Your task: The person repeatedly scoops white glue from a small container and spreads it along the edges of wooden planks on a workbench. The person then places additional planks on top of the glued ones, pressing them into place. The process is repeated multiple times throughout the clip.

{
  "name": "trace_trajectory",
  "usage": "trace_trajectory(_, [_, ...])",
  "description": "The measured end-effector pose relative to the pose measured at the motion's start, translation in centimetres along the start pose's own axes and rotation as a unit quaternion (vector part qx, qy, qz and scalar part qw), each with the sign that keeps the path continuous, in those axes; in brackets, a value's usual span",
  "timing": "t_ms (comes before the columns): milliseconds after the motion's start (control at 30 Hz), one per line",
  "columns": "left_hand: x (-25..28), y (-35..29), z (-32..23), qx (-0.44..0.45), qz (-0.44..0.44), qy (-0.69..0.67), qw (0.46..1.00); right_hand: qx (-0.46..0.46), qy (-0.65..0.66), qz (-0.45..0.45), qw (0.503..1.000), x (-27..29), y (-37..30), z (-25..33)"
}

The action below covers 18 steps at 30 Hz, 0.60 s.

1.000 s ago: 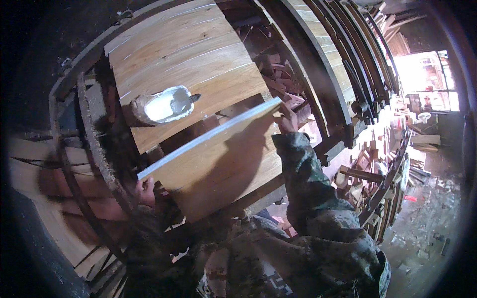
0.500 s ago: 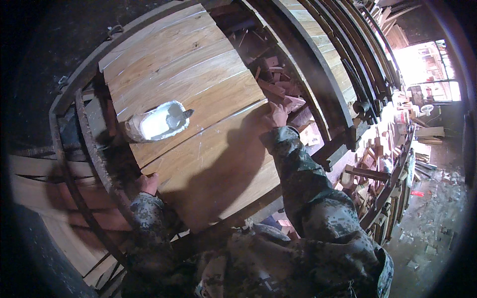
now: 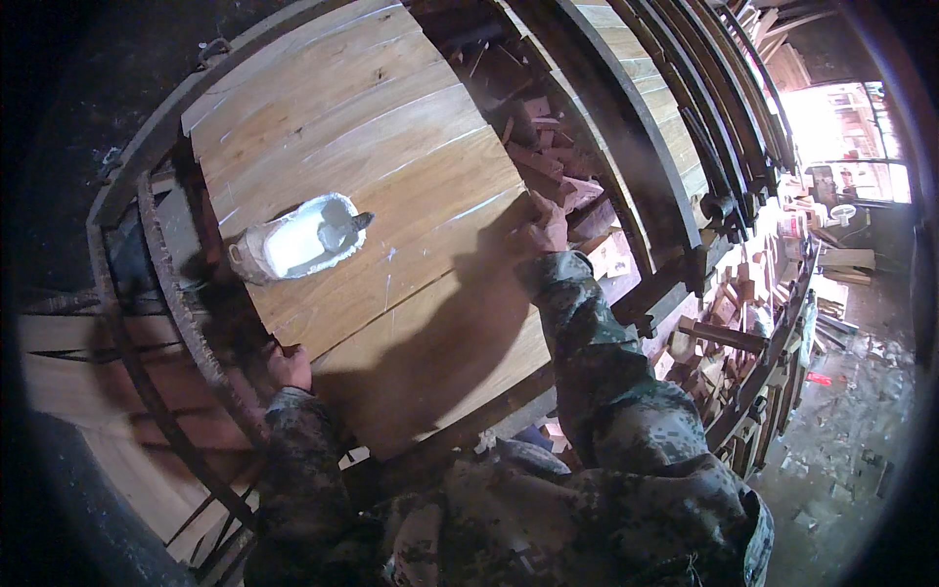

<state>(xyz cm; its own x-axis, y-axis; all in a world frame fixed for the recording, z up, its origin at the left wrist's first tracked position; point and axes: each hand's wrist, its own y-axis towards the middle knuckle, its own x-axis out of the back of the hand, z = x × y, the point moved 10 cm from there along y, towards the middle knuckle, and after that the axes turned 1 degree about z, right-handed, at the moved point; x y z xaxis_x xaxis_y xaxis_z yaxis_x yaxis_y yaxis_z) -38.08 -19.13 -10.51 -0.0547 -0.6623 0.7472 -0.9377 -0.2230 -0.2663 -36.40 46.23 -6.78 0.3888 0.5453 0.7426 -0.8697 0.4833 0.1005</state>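
Several pale wooden boards [image 3: 342, 137] lie edge to edge as a panel on a dark metal frame, white glue lines along their joints. My left hand [image 3: 290, 369] is closed on the left end of a near wooden board [image 3: 460, 342]. At the right end of the boards, my right hand [image 3: 548, 225] is closed with its fingers at the edge; the shadow of my arm falls across the wood. A dark seam runs between the near boards. On the panel rests a white-coated container [image 3: 256, 252] of white glue, with a dark-tipped tool [image 3: 360, 223] leaning in it.
Dark metal bars [image 3: 626, 127] curve along the right side of the panel. Wood offcuts [image 3: 558, 161] are heaped below and beyond them. More boards [image 3: 98, 362] lie at the left. Scraps litter the floor [image 3: 831, 470] at the far right.
The dark gap below the container has closed up, and a thinner seam now shows nearer to me. My left hand has moved slightly toward me; the right has hardly moved.
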Motion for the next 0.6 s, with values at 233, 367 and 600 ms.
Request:
trace_trajectory(233, [-0.9, 0.0, 3.4, 0.048, 0.014, 0.076, 0.996, -0.091, 0.214, 0.063, 0.971, -0.5, 0.4, -1.2])
trace_trajectory(367, [-2.2, 0.1, 5.4, 0.003, 0.004, 0.063, 0.998, -0.023, 0.342, 0.128, 0.931, -1.0, 0.1, 1.5])
trace_trajectory(600, [-5.5, 0.8, 7.5, -0.284, 0.277, 0.208, 0.894, -0.032, 0.352, 0.131, 0.926, -0.3, 0.4, -6.5])
